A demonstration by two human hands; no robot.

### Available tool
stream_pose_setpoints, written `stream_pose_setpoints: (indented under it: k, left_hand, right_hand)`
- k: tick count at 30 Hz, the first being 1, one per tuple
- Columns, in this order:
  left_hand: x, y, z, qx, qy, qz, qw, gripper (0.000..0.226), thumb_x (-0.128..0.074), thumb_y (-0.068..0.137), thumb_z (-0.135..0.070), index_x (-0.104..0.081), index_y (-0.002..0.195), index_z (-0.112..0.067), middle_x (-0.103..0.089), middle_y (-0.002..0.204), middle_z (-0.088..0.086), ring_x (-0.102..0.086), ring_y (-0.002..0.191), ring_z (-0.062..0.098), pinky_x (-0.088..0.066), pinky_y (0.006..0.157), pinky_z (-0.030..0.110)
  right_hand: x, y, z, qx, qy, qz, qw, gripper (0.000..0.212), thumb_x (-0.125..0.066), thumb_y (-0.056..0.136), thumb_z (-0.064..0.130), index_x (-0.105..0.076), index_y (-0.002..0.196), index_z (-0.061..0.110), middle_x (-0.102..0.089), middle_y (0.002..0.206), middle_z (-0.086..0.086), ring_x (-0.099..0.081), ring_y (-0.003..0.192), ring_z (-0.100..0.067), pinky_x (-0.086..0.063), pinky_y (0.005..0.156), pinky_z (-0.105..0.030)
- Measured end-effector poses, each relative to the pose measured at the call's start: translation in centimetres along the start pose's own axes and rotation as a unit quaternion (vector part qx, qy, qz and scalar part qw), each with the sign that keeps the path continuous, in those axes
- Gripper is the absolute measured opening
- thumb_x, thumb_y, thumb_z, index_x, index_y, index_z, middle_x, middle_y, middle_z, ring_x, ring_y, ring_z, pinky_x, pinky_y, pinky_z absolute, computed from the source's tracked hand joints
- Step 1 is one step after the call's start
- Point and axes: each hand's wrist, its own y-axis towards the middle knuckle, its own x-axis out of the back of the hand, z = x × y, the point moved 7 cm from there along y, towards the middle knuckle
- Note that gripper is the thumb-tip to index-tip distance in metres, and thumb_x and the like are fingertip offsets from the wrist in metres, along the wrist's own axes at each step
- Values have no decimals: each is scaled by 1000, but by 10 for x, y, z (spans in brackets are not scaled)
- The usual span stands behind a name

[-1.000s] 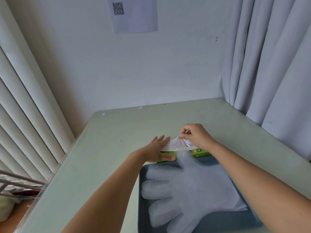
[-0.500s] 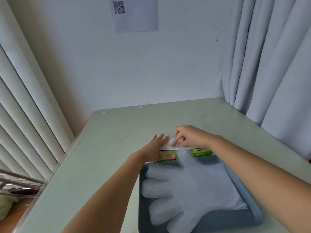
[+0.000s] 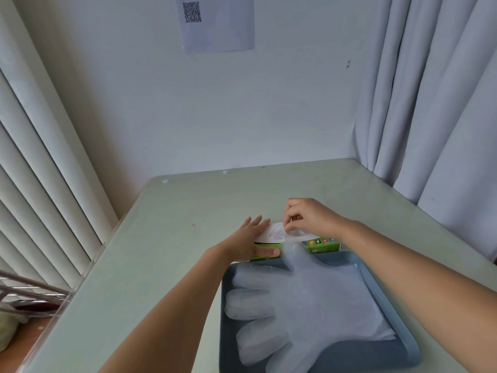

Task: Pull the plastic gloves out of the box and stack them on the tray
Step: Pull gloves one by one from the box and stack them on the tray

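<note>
Left hand [image 3: 251, 239] lies flat, fingers straight, pressing the 9 o'clock end of the box [image 3: 322, 246], evidently anchoring it to the worktop [image 3: 161, 251]. Right hand [image 3: 309, 218] pinches the next glove [image 3: 278, 234] at the slot. The box sits at the 12 o'clock rim of the tray [image 3: 363, 354], which holds the stacked gloves [image 3: 309, 300].

Your pale green table [image 3: 166, 238] reaches the wall ahead of you. Directly on it sit a blue-grey tray [image 3: 363, 354] at your near right and a green box [image 3: 322, 247] just behind the tray's far rim. A small reddish speck [image 3: 193, 224] marks the surface left of the box.
</note>
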Motion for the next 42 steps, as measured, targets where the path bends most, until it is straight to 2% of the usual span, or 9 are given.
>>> stream_pose_setpoints:
  k: [10, 14, 16, 19, 21, 24, 28, 34, 42]
  left_hand:
    - [0, -1, -1, -1, -14, -2, 1000, 91, -59, 86, -53, -7, 154, -24, 3, 161, -5, 11, 147, 20, -4, 118, 40]
    - [-1, 0, 0, 2, -10, 2, 1000, 90, -58, 86, -54, -6, 154, -24, 3, 161, -4, 11, 147, 20, -3, 118, 41]
    - [0, 0, -1, 2, -5, 4, 1000, 89, -57, 87, -53, -6, 154, -24, 4, 161, -4, 11, 147, 21, -3, 118, 41]
    - [-1, 0, -1, 5, -10, 5, 1000, 90, -57, 86, -54, -6, 154, -24, 3, 161, -4, 11, 147, 21, -3, 118, 41]
    - [0, -1, -1, 4, -11, 2, 1000, 91, -58, 86, -54, -6, 154, -23, 3, 161, -4, 10, 147, 21, -3, 118, 40]
    - [0, -3, -1, 6, -14, 0, 1000, 91, -59, 86, -54, -7, 154, -23, 2, 161, -3, 10, 147, 20, -3, 118, 38]
    - [1, -5, -3, 11, -20, -1, 1000, 91, -59, 85, -55, -7, 154, -24, 2, 161, -3, 10, 147, 20, -3, 118, 39]
    - [0, -6, -2, 18, -24, -8, 1000, 91, -60, 85, -55, -8, 154, -25, 2, 161, -3, 10, 147, 21, -4, 118, 40]
    - [-1, -10, 0, 5, -67, -39, 997, 92, -64, 83, -52, -12, 153, -25, -1, 161, -2, 7, 147, 18, -3, 117, 36]
  right_hand:
    - [3, 1, -3, 5, -19, -36, 999, 11, -60, 91, 12, -65, 82, 11, -56, 88, 6, -50, 73, -2, -35, 67, -11]
    - [-1, -1, -2, 6, -8, -7, 1000, 13, -61, 91, 15, -63, 81, 23, -54, 94, 10, -53, 79, -1, -37, 71, -16]
    - [-3, -4, -1, 10, 3, 20, 1000, 20, -62, 88, 11, -67, 84, 29, -53, 103, 13, -53, 84, 2, -39, 72, -12]
    - [-6, -4, -4, 8, -11, 41, 999, 26, -61, 86, 7, -72, 96, 29, -48, 114, 15, -49, 92, 2, -37, 73, -8]
    - [-5, -2, -4, 5, -20, 23, 1000, 20, -69, 83, 13, -73, 98, 25, -49, 111, 15, -50, 90, 1, -36, 72, -10]
    - [-3, 0, -1, 6, -15, 1, 1000, 9, -75, 80, 18, -74, 86, 24, -56, 101, 13, -51, 79, 4, -35, 68, -11]
    - [-4, 0, 0, 6, -15, 8, 1000, 16, -73, 81, 15, -70, 72, 28, -57, 94, 11, -53, 78, 1, -37, 70, -14]
    - [-5, -1, 2, 6, -41, 22, 999, 14, -65, 86, 14, -64, 77, 24, -51, 95, 11, -47, 79, 4, -33, 68, -12]
    - [-9, -2, -4, -5, -13, -37, 999, 14, -57, 91, 10, -59, 81, 19, -50, 98, 6, -52, 83, -3, -37, 71, -12]
